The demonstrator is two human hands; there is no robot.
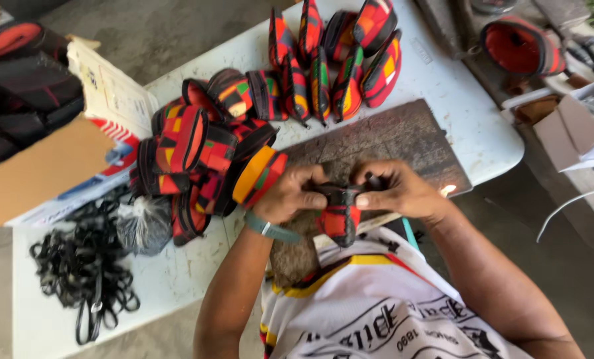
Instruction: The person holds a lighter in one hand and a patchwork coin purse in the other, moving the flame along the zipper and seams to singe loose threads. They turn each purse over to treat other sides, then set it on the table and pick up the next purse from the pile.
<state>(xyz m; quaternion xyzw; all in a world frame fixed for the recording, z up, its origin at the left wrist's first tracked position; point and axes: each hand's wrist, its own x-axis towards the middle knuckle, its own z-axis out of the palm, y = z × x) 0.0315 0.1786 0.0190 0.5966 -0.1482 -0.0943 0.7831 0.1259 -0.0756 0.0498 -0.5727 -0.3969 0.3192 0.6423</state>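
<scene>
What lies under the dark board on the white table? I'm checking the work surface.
The dark board lies flat on the white table. Its near edge is covered by both hands and the patterned pouch they hold; nothing beneath it shows.

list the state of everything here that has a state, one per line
left hand: closed on the small pouch's left side
right hand: pinching the pouch's top right
small pouch: held up over the dark board, off the table
dark board: lying flat on the white table
colourful pouches: heaped loosely
standing pouches: upright in a row
cardboard box: flaps open
black straps: tangled pile
</scene>
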